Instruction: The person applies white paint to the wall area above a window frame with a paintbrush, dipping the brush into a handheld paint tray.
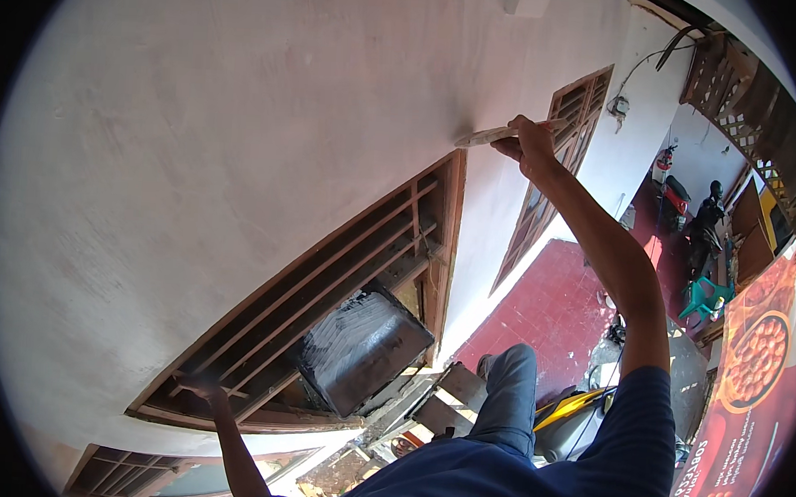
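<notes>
My right hand (pixel 533 147) holds a flat paintbrush (pixel 479 138) out at arm's length. Its pale tip is at the whitish wall (pixel 277 107), just above the top corner of a brown wooden window frame (pixel 457 184). Lower left, my left hand (pixel 205 392) is on the wooden bars (pixel 314 298) at the far end of that window; shadow blurs its fingers, which seem closed around a bar. Between my hands, a dark paint tray (pixel 365 351) smeared with white paint sits tilted against the window opening.
Ladder-like steps (pixel 454 393) are beside my bent leg. Below lies a red tiled floor (pixel 537 296). A yellow and grey motorcycle (pixel 567 426) stands close on the right, near a printed banner (pixel 741 401). Farther off are a green plastic chair (pixel 703 295) and another window (pixel 549 189).
</notes>
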A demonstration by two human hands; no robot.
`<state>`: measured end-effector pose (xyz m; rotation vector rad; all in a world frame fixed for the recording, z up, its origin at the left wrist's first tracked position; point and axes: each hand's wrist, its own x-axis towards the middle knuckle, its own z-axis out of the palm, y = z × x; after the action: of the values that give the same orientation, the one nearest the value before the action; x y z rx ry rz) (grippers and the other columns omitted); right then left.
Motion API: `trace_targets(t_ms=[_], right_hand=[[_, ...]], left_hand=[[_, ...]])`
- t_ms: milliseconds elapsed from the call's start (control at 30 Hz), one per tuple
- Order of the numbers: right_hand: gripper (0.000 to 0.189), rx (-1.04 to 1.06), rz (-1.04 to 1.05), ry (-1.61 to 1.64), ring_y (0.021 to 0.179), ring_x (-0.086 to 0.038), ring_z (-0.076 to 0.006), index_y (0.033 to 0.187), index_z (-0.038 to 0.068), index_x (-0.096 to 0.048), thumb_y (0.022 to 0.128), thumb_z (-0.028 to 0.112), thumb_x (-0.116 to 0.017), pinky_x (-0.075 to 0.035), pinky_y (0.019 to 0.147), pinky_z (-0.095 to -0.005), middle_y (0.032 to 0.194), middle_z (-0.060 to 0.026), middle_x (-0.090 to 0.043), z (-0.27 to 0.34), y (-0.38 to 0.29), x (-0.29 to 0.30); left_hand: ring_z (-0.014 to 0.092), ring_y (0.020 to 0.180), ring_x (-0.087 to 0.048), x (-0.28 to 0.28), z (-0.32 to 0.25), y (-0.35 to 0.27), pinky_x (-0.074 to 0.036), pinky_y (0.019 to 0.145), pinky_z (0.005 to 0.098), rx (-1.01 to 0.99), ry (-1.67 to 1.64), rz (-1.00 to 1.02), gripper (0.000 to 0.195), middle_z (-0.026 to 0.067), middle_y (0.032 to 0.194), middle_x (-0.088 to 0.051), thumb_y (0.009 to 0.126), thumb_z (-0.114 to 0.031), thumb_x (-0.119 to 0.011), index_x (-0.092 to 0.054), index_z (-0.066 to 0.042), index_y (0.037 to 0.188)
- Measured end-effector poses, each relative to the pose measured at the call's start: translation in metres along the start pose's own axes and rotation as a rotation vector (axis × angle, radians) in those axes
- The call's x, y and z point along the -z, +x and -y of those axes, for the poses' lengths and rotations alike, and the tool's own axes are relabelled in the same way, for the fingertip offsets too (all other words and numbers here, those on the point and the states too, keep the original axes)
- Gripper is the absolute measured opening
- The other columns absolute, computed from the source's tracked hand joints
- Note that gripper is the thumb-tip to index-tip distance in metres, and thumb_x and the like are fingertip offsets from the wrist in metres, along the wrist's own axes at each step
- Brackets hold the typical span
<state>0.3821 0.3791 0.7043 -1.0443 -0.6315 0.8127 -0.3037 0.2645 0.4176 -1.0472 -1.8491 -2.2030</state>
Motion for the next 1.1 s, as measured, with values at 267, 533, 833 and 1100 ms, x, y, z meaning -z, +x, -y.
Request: trace_targets(t_ms=[267, 533, 833, 1100], right_hand=[[0.026, 0.299, 0.119, 0.205, 0.077, -0.061, -0.0332, 0.092, -0.014, -0.039, 0.078, 0.004, -0.05, -0.057, 0.071, -0.0336, 0.09, -0.0262, -0.053, 0.114, -0.034, -0.081], [0.034, 0.263, 0.135, 0.365, 0.087, -0.06, -0.0283, 0.111, -0.006, -0.043, 0.083, 0.014, -0.045, -0.052, 0.08, -0.0323, 0.102, -0.0223, -0.052, -0.001, -0.062, -0.064], [0.02, 0.123, -0.01, 0.041, 0.063, -0.063, -0.026, 0.089, -0.008, -0.048, 0.078, 0.009, -0.052, -0.057, 0.062, -0.0283, 0.08, -0.0203, -0.059, 0.007, -0.064, -0.052], [0.011, 0.532, 0.199, 0.307, 0.06, -0.06, -0.023, 0.073, 0.002, -0.051, 0.075, 0.013, -0.053, -0.055, 0.06, -0.0331, 0.067, -0.0124, -0.058, 0.118, -0.069, -0.119]], left_hand=[[0.031, 0.099, -0.046, 0.005, 0.0, 0.005, -0.042, 0.086, 0.043, 0.067, -0.004, -0.068, 0.053, 0.0237, 0.114, -0.038, 0.09, -0.034, -0.035, -0.023, 0.004, 0.125], [0.023, 0.112, -0.031, 0.019, 0.028, 0.015, -0.025, 0.098, 0.039, 0.112, -0.048, -0.048, 0.062, 0.0149, 0.129, -0.029, 0.089, -0.046, -0.028, -0.021, -0.002, 0.132], [0.025, 0.093, -0.04, 0.003, 0.02, 0.01, -0.036, 0.086, 0.037, 0.047, -0.001, -0.084, 0.04, 0.017, 0.104, -0.038, 0.087, -0.028, -0.039, -0.03, 0.002, 0.113], [0.026, 0.089, -0.045, 0.005, 0.015, 0.006, -0.041, 0.078, 0.0375, 0.028, 0.004, -0.027, 0.032, 0.0165, 0.1, -0.041, 0.089, -0.023, -0.04, -0.033, 0.0, 0.111]])
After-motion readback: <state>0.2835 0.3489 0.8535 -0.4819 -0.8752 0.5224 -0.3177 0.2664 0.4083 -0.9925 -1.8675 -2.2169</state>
